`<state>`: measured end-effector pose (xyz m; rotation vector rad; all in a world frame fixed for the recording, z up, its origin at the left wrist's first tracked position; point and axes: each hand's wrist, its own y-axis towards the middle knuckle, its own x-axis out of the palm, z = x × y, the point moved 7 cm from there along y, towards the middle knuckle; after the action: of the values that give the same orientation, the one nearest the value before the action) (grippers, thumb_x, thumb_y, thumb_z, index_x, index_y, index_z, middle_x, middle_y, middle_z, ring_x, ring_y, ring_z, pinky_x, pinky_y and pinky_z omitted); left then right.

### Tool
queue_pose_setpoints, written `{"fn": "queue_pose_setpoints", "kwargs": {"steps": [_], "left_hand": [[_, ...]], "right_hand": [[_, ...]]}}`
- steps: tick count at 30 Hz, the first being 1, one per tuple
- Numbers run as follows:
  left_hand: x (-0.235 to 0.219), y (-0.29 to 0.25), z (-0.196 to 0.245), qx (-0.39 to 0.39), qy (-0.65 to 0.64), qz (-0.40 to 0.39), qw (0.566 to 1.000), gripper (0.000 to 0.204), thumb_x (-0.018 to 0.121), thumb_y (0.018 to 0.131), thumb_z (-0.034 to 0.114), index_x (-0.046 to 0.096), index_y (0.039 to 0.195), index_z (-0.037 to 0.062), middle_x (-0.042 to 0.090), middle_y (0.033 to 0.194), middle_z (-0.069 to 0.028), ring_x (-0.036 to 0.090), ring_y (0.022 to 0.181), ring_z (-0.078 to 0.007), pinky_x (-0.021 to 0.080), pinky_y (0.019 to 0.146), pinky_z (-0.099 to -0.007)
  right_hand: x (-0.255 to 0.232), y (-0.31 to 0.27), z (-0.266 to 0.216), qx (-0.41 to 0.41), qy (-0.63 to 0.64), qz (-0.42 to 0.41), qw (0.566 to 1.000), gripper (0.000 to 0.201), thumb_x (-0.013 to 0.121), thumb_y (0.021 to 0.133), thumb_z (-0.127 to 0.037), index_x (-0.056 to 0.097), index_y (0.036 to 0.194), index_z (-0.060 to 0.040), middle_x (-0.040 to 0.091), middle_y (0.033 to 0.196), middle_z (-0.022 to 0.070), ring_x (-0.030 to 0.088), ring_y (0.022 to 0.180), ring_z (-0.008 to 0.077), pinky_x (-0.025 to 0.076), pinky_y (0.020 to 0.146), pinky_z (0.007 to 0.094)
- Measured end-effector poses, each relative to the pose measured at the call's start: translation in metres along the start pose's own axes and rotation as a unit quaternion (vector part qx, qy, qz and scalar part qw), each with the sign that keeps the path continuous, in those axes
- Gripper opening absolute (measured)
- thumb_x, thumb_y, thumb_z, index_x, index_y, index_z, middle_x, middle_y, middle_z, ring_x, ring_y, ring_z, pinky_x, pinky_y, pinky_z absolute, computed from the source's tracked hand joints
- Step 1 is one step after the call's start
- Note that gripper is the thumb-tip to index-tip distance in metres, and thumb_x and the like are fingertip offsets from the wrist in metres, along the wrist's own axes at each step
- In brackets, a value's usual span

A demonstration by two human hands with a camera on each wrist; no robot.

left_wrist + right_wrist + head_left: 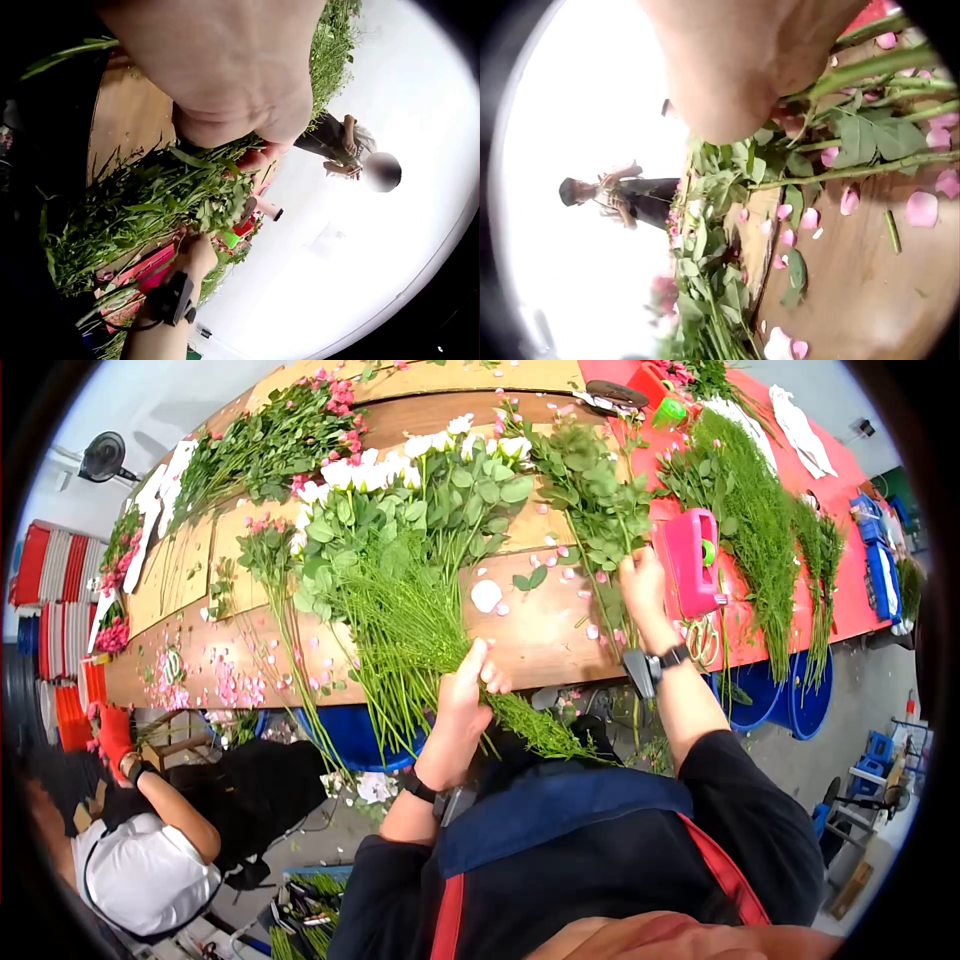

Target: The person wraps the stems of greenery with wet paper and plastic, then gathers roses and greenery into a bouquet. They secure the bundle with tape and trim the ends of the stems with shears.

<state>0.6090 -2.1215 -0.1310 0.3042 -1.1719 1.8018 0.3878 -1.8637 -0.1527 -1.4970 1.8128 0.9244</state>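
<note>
A person stands at a long wooden table (560, 630) covered with flowers and leaves. The left hand (462, 695) is curled around a big bunch of white roses (400, 510) and thin green stems, and it holds them low down near the close edge of the table. The flower heads fan out toward the far side. The right hand (640, 585) is on the right and grips the stems of a leafy branch (590, 500), with the fingers wrapped round them. The right wrist view shows those stems (870, 71) running under the palm, with green leaves and pink petals (922, 208) lying on the wood beside them. Just right of that hand sits a pink box (690, 560), and past it lie heaps of feathery green stalks (760, 510) on the red part of the table. Pink roses (280, 430) lie in a pile at the far left. Another person crouches on the floor at the near left, wearing a red glove (113, 735). It looks like the bunch is partly built: many roses and greens are already gathered in the left hand. The leafy branch is still apart from the bunch, so it seems it has not been added yet. Lots of loose flowers still wait on the table, so there may be more to pick.
</note>
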Motion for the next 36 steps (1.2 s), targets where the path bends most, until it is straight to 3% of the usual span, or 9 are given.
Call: {"fn": "queue_pose_setpoints", "kwargs": {"steps": [2, 4, 6, 12, 16, 19, 25, 31, 36], "left_hand": [[0.002, 0.006, 0.003, -0.008, -0.009, -0.013, 1.000, 0.025, 0.056, 0.094, 0.031, 0.054, 0.101, 0.0074, 0.035, 0.062, 0.0029, 0.036, 0.052, -0.0108, 0.038, 0.054, -0.0297], [0.003, 0.017, 0.000, -0.027, -0.009, -0.032, 0.999, 0.025, 0.059, 0.093, 0.029, 0.056, 0.102, 0.0068, 0.043, 0.065, 0.0009, 0.044, 0.056, -0.0136, 0.043, 0.057, -0.0320], [0.016, 0.024, -0.002, -0.025, 0.015, -0.029, 0.999, 0.024, 0.060, 0.092, 0.028, 0.057, 0.102, 0.0066, 0.047, 0.067, 0.0000, 0.048, 0.058, -0.0150, 0.045, 0.059, -0.0335], [0.057, 0.041, -0.005, -0.023, 0.005, -0.115, 0.993, 0.038, 0.060, 0.092, 0.023, 0.053, 0.121, -0.0004, 0.063, 0.105, -0.0094, 0.062, 0.083, -0.0189, 0.054, 0.072, -0.0338], [0.082, 0.031, -0.014, -0.024, -0.020, -0.161, 0.987, 0.040, 0.061, 0.092, 0.023, 0.051, 0.123, 0.0006, 0.062, 0.112, -0.0100, 0.061, 0.097, -0.0203, 0.053, 0.080, -0.0364], [0.077, 0.029, -0.033, -0.093, -0.040, -0.172, 0.980, 0.038, 0.063, 0.089, 0.020, 0.054, 0.122, 0.0033, 0.061, 0.115, -0.0093, 0.060, 0.102, -0.0223, 0.051, 0.087, -0.0406], [0.078, 0.011, -0.030, -0.059, -0.004, -0.113, 0.992, 0.045, 0.075, 0.080, 0.016, 0.056, 0.114, -0.0057, 0.062, 0.110, -0.0106, 0.061, 0.097, -0.0201, 0.052, 0.084, -0.0344], [0.066, 0.008, -0.037, -0.024, 0.035, -0.078, 0.996, 0.045, 0.075, 0.080, 0.019, 0.058, 0.113, -0.0060, 0.061, 0.115, -0.0119, 0.056, 0.108, -0.0192, 0.043, 0.093, -0.0341], [0.083, 0.000, -0.027, 0.016, 0.029, -0.139, 0.990, 0.036, 0.064, 0.089, 0.017, 0.056, 0.116, -0.0054, 0.064, 0.111, -0.0146, 0.063, 0.097, -0.0216, 0.051, 0.088, -0.0355]], "right_hand": [[-0.040, -0.017, -0.014, -0.027, 0.060, 0.044, 0.997, 0.019, 0.058, 0.085, -0.014, 0.055, 0.094, 0.0015, 0.064, 0.076, 0.0216, 0.062, 0.071, 0.0378, 0.048, 0.064, 0.0446], [-0.059, -0.035, -0.010, 0.009, 0.207, -0.005, 0.978, 0.017, 0.057, 0.090, -0.013, 0.053, 0.101, -0.0007, 0.061, 0.072, 0.0085, 0.058, 0.061, 0.0149, 0.046, 0.053, 0.0308], [-0.073, -0.053, 0.001, 0.058, 0.333, -0.046, 0.940, 0.016, 0.057, 0.092, -0.014, 0.053, 0.103, -0.0037, 0.058, 0.076, 0.0003, 0.052, 0.059, 0.0065, 0.043, 0.049, 0.0223], [-0.065, -0.121, -0.013, 0.116, 0.561, -0.263, 0.776, 0.017, 0.061, 0.091, -0.012, 0.054, 0.105, -0.0065, 0.059, 0.084, 0.0006, 0.056, 0.071, 0.0099, 0.047, 0.058, 0.0222], [-0.047, -0.155, -0.008, 0.175, 0.582, -0.321, 0.726, 0.013, 0.064, 0.088, -0.009, 0.058, 0.099, -0.0055, 0.063, 0.089, 0.0016, 0.060, 0.080, 0.0114, 0.050, 0.072, 0.0265], [-0.037, -0.169, -0.004, 0.182, 0.560, -0.332, 0.737, 0.013, 0.067, 0.086, -0.012, 0.060, 0.096, -0.0073, 0.065, 0.086, 0.0042, 0.060, 0.067, 0.0127, 0.047, 0.054, 0.0262], [-0.035, -0.179, 0.002, 0.201, 0.558, -0.337, 0.732, 0.011, 0.068, 0.085, -0.007, 0.064, 0.095, -0.0033, 0.063, 0.088, -0.0010, 0.056, 0.079, 0.0078, 0.045, 0.075, 0.0231], [-0.034, -0.182, 0.003, 0.189, 0.537, -0.332, 0.752, 0.012, 0.065, 0.086, -0.005, 0.063, 0.097, -0.0026, 0.063, 0.086, -0.0001, 0.057, 0.076, 0.0079, 0.046, 0.067, 0.0223], [-0.030, -0.184, -0.009, 0.075, 0.386, -0.361, 0.846, 0.015, 0.066, 0.086, -0.007, 0.066, 0.096, 0.0039, 0.065, 0.080, 0.0015, 0.057, 0.071, 0.0067, 0.047, 0.066, 0.0227]]}}
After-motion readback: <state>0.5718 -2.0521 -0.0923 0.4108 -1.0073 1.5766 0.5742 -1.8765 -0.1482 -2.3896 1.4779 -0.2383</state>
